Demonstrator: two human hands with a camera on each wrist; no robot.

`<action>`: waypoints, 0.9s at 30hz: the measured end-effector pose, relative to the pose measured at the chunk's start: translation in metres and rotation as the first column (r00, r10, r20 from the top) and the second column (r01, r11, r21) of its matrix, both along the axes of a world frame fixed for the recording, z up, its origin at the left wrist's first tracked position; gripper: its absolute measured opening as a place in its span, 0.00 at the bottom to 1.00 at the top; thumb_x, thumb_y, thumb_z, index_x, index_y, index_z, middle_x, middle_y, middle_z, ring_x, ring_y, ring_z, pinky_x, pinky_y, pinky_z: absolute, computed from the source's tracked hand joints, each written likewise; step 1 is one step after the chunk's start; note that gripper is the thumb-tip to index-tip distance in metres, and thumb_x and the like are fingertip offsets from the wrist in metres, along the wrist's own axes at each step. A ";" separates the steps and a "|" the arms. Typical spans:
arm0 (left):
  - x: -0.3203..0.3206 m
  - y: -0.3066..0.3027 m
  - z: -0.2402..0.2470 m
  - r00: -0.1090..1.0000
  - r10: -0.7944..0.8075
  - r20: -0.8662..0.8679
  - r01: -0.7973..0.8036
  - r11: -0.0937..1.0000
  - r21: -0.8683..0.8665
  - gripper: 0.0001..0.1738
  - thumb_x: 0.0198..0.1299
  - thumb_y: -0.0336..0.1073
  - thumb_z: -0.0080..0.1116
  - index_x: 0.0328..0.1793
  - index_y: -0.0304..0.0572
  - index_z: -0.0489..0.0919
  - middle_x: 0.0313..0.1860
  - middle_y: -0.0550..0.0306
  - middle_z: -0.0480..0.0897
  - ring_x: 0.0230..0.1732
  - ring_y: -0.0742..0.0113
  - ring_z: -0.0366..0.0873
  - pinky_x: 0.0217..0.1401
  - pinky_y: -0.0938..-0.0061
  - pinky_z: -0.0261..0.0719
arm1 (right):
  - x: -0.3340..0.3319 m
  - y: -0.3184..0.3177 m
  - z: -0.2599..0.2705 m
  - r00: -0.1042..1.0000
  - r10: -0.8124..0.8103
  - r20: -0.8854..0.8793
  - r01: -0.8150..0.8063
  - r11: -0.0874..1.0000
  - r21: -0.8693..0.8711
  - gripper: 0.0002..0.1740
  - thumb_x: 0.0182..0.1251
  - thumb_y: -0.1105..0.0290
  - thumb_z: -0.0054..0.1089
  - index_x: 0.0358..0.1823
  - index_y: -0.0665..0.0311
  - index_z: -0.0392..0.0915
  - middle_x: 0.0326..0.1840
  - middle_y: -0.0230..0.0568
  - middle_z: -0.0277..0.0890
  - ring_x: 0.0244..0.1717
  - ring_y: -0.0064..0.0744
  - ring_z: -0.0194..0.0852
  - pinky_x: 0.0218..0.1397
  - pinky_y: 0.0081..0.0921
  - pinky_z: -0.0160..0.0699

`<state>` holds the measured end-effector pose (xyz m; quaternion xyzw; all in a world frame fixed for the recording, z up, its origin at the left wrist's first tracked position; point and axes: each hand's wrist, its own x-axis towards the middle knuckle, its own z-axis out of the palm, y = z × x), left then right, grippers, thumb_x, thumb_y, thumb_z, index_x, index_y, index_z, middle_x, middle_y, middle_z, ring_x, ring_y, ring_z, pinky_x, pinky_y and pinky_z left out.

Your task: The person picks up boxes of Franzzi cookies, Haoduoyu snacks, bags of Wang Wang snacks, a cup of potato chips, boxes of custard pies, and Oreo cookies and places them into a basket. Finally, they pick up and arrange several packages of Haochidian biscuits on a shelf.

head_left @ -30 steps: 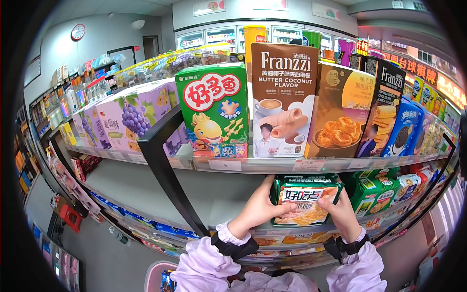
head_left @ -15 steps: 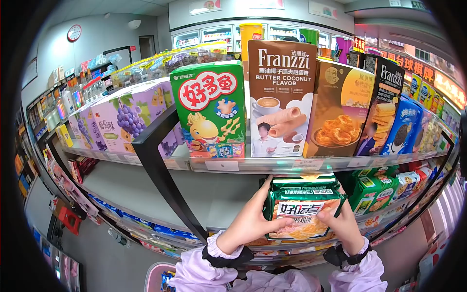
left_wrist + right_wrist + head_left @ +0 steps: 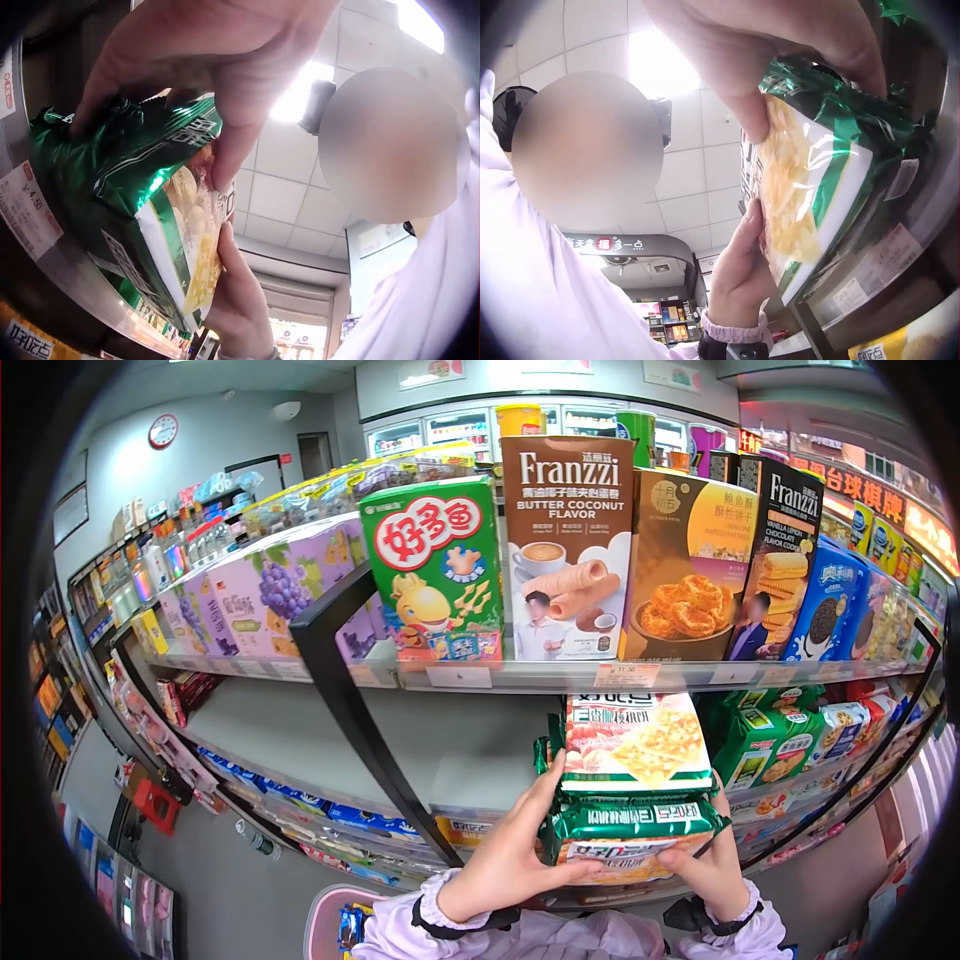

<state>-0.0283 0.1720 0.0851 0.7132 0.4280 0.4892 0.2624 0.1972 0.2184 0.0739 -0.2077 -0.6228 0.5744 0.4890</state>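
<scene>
Two green biscuit packs with pictured fronts are between my hands, just under the upper shelf's edge. The nearer pack is tipped, its green end turned up; the farther pack shows its printed face behind it. My left hand grips the left side and my right hand the right, both thumbs on the nearer pack's front. In the left wrist view, the left thumb presses the wrapper and the other fingers go behind it. The right wrist view shows the right hand gripping likewise, its far fingertips partly hidden.
Above the hands, the upper shelf carries a green snack box, a brown Franzzi box and others. More green packs stand at right on the lower shelf. A black shelf post slants at left; a pink basket is below.
Both hands have drawn the biscuit packs down and toward me, out from the lower shelf. The packs have tipped, and the farther pack's printed face has come into view.
</scene>
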 end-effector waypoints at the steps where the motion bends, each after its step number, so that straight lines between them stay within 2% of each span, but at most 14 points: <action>1: 0.002 -0.006 -0.004 1.000 0.013 0.018 -0.012 1.000 -0.017 0.58 0.44 0.41 0.71 0.74 0.34 0.43 0.69 0.35 0.56 0.70 0.46 0.56 0.68 0.64 0.57 | 0.002 -0.005 -0.001 1.000 0.003 -0.003 -0.003 1.000 0.008 0.51 0.49 0.74 0.68 0.69 0.70 0.41 0.63 0.46 0.54 0.65 0.34 0.55 0.66 0.30 0.56; 2: 0.004 -0.011 -0.005 1.000 0.030 0.004 -0.030 1.000 0.006 0.58 0.43 0.41 0.72 0.74 0.34 0.44 0.69 0.35 0.56 0.70 0.45 0.55 0.69 0.63 0.56 | 0.003 -0.009 -0.003 1.000 0.006 -0.007 -0.006 1.000 0.017 0.51 0.49 0.74 0.68 0.69 0.70 0.40 0.64 0.47 0.53 0.65 0.34 0.55 0.66 0.31 0.56; 3: 0.006 -0.017 -0.004 0.999 0.047 -0.022 -0.048 0.999 -0.006 0.59 0.42 0.37 0.72 0.74 0.33 0.43 0.70 0.39 0.56 0.70 0.52 0.54 0.69 0.65 0.55 | 0.007 -0.010 -0.006 1.000 0.025 0.015 -0.025 0.999 0.023 0.52 0.49 0.75 0.69 0.69 0.70 0.40 0.64 0.47 0.53 0.65 0.34 0.55 0.66 0.31 0.57; 4: 0.009 -0.023 -0.002 0.997 0.063 -0.048 -0.064 0.998 -0.019 0.60 0.41 0.33 0.73 0.74 0.32 0.42 0.70 0.42 0.55 0.70 0.58 0.54 0.70 0.66 0.53 | 0.006 -0.017 -0.004 0.997 0.048 -0.056 -0.051 0.998 -0.040 0.52 0.48 0.76 0.69 0.69 0.70 0.40 0.64 0.47 0.54 0.65 0.34 0.56 0.65 0.30 0.59; 7: 0.016 -0.036 -0.002 0.993 0.096 -0.068 -0.095 0.995 0.030 0.58 0.42 0.42 0.72 0.74 0.36 0.45 0.71 0.36 0.53 0.71 0.45 0.53 0.69 0.62 0.56 | 0.018 -0.027 -0.013 0.999 0.034 -0.020 -0.034 0.999 -0.011 0.57 0.50 0.70 0.70 0.72 0.65 0.34 0.68 0.44 0.52 0.66 0.36 0.57 0.66 0.34 0.61; 10: 0.031 -0.049 -0.004 0.996 0.081 -0.040 -0.080 0.997 0.018 0.58 0.42 0.42 0.72 0.74 0.37 0.46 0.71 0.39 0.53 0.71 0.46 0.53 0.69 0.62 0.57 | 0.033 -0.041 -0.011 1.000 -0.002 -0.020 0.001 0.999 -0.039 0.57 0.48 0.70 0.71 0.71 0.65 0.35 0.67 0.43 0.53 0.65 0.35 0.58 0.65 0.34 0.63; 14: 0.060 -0.063 -0.018 0.996 0.089 -0.033 -0.086 0.994 0.070 0.57 0.42 0.41 0.72 0.74 0.38 0.46 0.72 0.40 0.52 0.71 0.46 0.52 0.69 0.62 0.56 | 0.072 -0.052 -0.028 0.997 -0.016 0.069 0.014 0.999 0.030 0.57 0.48 0.70 0.71 0.70 0.66 0.35 0.65 0.45 0.55 0.65 0.35 0.59 0.65 0.34 0.64; 16: 0.074 -0.073 -0.032 0.997 0.066 0.039 -0.064 0.997 -0.040 0.57 0.43 0.40 0.71 0.74 0.38 0.45 0.72 0.38 0.52 0.72 0.47 0.52 0.70 0.62 0.54 | 0.086 -0.060 -0.037 0.995 0.000 0.096 -0.003 0.999 0.032 0.57 0.49 0.71 0.71 0.70 0.67 0.34 0.65 0.46 0.55 0.65 0.36 0.59 0.65 0.35 0.64; 18: 0.086 -0.083 -0.040 0.997 0.065 0.051 -0.064 0.998 -0.029 0.58 0.43 0.40 0.71 0.74 0.37 0.44 0.72 0.38 0.52 0.72 0.47 0.52 0.70 0.62 0.54 | 0.097 -0.070 -0.037 0.995 0.038 0.093 -0.037 0.999 -0.012 0.56 0.49 0.72 0.70 0.70 0.67 0.33 0.65 0.46 0.54 0.65 0.37 0.59 0.65 0.35 0.64; 19: 0.089 -0.089 -0.040 0.996 0.085 0.030 -0.084 0.996 -0.042 0.58 0.43 0.40 0.72 0.74 0.37 0.44 0.72 0.38 0.52 0.72 0.46 0.51 0.70 0.62 0.53 | 0.102 -0.081 -0.031 0.982 -0.034 0.184 0.018 0.996 0.085 0.40 0.56 0.78 0.61 0.68 0.65 0.50 0.62 0.45 0.62 0.59 0.35 0.65 0.58 0.30 0.68; 22: 0.105 -0.110 -0.072 0.992 0.117 0.049 -0.114 0.991 -0.065 0.57 0.43 0.39 0.71 0.74 0.39 0.45 0.72 0.40 0.52 0.72 0.47 0.51 0.70 0.62 0.54 | 0.121 -0.094 -0.059 0.961 0.030 0.275 -0.056 0.995 0.086 0.48 0.55 0.80 0.62 0.71 0.64 0.38 0.66 0.44 0.54 0.63 0.35 0.59 0.62 0.31 0.64; 27: 0.118 -0.154 -0.087 0.972 0.234 0.019 -0.228 0.961 -0.156 0.57 0.43 0.40 0.71 0.74 0.40 0.44 0.72 0.41 0.51 0.72 0.48 0.51 0.70 0.63 0.55 | 0.123 -0.113 -0.082 0.949 0.197 0.244 -0.176 0.979 -0.107 0.48 0.56 0.76 0.63 0.71 0.64 0.39 0.66 0.44 0.54 0.64 0.36 0.57 0.63 0.32 0.62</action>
